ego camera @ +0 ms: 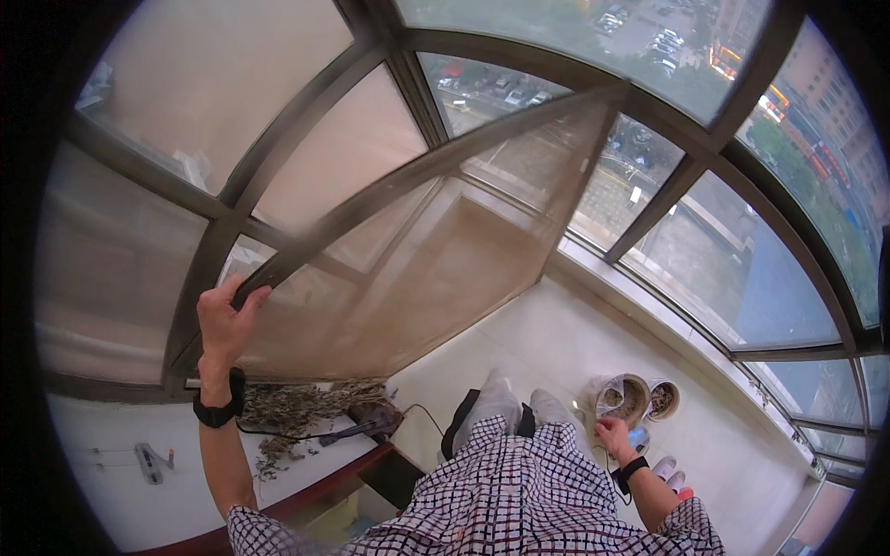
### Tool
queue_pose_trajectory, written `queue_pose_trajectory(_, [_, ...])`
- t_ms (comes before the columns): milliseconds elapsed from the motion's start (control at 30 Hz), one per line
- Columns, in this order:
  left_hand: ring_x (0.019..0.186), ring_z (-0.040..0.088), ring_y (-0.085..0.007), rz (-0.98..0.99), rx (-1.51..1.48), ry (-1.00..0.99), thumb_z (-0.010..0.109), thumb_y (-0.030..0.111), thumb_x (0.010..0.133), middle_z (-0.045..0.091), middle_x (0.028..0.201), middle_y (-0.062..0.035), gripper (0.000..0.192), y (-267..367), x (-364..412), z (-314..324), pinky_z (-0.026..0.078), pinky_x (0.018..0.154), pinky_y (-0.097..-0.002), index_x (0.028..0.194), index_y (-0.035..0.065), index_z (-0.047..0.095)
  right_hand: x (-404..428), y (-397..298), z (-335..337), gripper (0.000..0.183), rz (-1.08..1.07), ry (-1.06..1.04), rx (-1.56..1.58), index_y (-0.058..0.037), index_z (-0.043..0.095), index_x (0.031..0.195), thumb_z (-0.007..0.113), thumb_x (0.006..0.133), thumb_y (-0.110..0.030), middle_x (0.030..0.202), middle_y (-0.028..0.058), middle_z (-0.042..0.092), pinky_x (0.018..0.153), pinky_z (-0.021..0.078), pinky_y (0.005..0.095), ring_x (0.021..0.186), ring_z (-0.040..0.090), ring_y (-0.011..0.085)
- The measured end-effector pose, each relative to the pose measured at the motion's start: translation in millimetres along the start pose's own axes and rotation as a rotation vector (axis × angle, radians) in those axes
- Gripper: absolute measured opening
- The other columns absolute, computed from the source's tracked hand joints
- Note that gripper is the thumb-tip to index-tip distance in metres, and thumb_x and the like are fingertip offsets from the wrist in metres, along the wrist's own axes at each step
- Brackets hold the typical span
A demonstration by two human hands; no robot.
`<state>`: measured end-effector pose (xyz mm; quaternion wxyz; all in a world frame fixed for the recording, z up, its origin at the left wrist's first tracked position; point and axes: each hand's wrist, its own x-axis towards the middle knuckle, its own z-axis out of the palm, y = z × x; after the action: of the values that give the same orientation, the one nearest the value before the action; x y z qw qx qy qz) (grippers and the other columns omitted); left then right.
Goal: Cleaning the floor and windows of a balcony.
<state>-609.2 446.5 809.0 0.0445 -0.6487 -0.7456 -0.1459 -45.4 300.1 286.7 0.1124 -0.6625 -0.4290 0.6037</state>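
Observation:
My left hand (229, 316) grips the dark frame edge of a large mesh window screen (431, 271) at its near left end. The screen stands tilted in front of me, and its far corner reaches up to the window frame (667, 132). Through the brownish mesh, the sill and floor show dimly. My right hand (613, 438) hangs low at my right side with its fingers curled; whether anything small is in them cannot be made out. Just beyond it in the picture are a round pot (629, 399) with clear plastic and a smaller pot (662, 399).
Dried plant stems (306, 410) lie on a white ledge (139, 514) at left, beside a small clear plastic tool (149, 462). A dark cable (427, 417) crosses nearby. Shoes (671, 472) stand on the tiled floor (480, 347) at right. Window panes curve around; parked cars show far below.

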Motion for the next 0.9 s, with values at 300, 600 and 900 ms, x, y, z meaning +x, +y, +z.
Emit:
queue_pose_trajectory(300, [0.05,0.041,-0.0085,-0.24,0.062,-0.008,0.068,0.02,0.084,0.048,0.052,-0.0054,0.025,-70,-20,-1,0.035,0.048,-0.0267,0.077,-0.0019,0.059,12,-46,-8,0.029,-0.092,-0.063,-0.06,0.0095,0.063,0.099,0.059,0.082,-0.014,0.079,0.0141,0.068,0.066,0.0521,0.0278,0.069,0.066,0.0162])
queue_pose_trajectory(600, [0.057,0.044,-0.0056,-0.328,-0.018,0.082,0.063,0.025,0.089,0.047,0.06,0.0014,0.035,-111,2,10,0.036,0.052,-0.0236,0.069,-0.0007,0.05,23,-68,-36,0.026,-0.118,0.023,-0.182,0.0043,0.065,0.098,0.06,0.081,-0.015,0.079,0.0147,0.069,0.068,0.0522,0.0299,0.07,0.067,0.0198])
queue_pose_trajectory(900, [0.079,0.056,-0.0231,-0.354,0.218,0.096,0.063,0.04,0.087,0.064,0.089,-0.017,0.053,-133,51,9,0.045,0.075,-0.0324,0.102,-0.0103,0.06,16,-33,-32,0.026,-0.127,0.091,-0.17,0.0051,0.066,0.097,0.061,0.08,-0.014,0.082,0.0145,0.069,0.07,0.0521,0.0293,0.074,0.067,0.0188])
